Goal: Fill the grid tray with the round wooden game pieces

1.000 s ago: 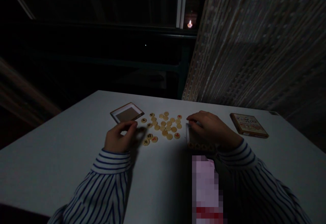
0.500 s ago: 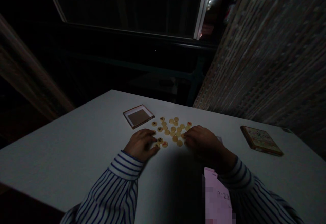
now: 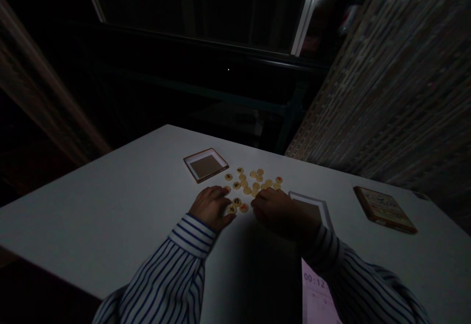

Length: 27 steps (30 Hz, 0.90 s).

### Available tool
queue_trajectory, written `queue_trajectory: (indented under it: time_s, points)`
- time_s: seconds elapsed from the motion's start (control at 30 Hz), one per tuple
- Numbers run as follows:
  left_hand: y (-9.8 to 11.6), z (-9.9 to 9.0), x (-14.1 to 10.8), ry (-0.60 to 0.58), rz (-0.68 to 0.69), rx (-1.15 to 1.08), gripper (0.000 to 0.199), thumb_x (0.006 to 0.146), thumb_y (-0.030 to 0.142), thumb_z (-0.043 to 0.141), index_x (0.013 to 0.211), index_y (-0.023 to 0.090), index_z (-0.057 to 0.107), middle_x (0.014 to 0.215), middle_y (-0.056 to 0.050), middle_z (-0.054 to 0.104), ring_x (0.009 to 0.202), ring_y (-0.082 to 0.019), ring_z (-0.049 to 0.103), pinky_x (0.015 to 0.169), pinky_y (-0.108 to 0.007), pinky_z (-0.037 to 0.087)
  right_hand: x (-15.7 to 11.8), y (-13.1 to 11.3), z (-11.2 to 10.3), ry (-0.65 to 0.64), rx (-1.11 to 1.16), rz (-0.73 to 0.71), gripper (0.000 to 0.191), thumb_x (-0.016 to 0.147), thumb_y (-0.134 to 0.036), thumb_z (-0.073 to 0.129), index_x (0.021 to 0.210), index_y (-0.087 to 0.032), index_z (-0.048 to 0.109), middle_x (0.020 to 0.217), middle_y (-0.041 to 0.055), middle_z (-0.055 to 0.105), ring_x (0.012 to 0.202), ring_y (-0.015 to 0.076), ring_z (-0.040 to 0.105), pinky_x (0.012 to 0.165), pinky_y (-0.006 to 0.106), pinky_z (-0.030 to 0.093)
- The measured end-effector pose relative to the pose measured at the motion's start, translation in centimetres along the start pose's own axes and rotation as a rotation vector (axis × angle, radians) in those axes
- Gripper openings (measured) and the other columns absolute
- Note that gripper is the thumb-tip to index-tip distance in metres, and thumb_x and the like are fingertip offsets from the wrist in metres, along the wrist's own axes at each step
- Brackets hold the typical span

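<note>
Tbl [image 3: 110,206] — smooth, matt (sleeves [image 3: 165,275] — cloth)

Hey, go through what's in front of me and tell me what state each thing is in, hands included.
Left hand: grip open, fingers and thumb apart beside pieces.
Right hand: fingers curled at the pieces; whether it holds one is hidden.
Round pieces: scattered, some with characters up, others showing plain tops.
Left tray: lying flat, open side up.
Right tray: open, partly hidden by the right arm.
Printed box: flat, picture up.
Screen: lit, showing 00:12.
</note>
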<state>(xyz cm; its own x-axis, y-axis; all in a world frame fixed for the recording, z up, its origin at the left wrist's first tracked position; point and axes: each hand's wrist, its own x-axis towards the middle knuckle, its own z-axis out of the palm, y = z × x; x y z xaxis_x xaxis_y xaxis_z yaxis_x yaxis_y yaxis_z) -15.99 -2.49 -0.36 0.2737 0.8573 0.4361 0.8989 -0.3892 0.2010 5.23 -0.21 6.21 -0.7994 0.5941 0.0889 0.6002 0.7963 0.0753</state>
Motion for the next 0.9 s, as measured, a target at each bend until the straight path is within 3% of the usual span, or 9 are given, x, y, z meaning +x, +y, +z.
queue_trajectory:
  time_s: [0.2,0.53,0.9]
  points:
    - [0.2,-0.1,0.1,-0.046,0.000,0.032,0.029,0.063,0.039,0.063,0.083,0.020,0.068,0.106,-0.010,0.061,0.100,-0.028,0.051,0.086,-0.046,0.039,0.1,-0.1,0.2,-0.007,0.005,0.001,0.023,0.086,-0.024,0.039,0.095,-0.017,0.059,0.089,0.0074,0.057,0.085,0.0191,0.048,0.067,0.031,0.031]
    - [0.1,0.0,0.2,-0.020,0.017,0.017,0.022,0.065,0.035,0.061,0.080,0.021,0.068,0.102,-0.009,0.063,0.099,-0.027,0.052,0.085,-0.046,0.040,-0.2,0.0,-0.1,0.022,0.021,0.012,0.021,0.084,-0.022,0.042,0.096,-0.017,0.059,0.091,0.0072,0.057,0.088,0.0182,0.048,0.072,0.031,0.032]
    - [0.4,-0.6,0.6,0.124,0.047,-0.034,0.025,0.070,0.033,0.056,0.090,0.020,0.063,0.099,-0.007,0.064,0.094,-0.024,0.055,0.083,-0.043,0.041,-0.8,0.4,-1.0,-0.032,0.030,0.051,0.023,0.086,-0.024,0.040,0.096,-0.017,0.059,0.093,0.0077,0.057,0.086,0.0177,0.049,0.069,0.030,0.034]
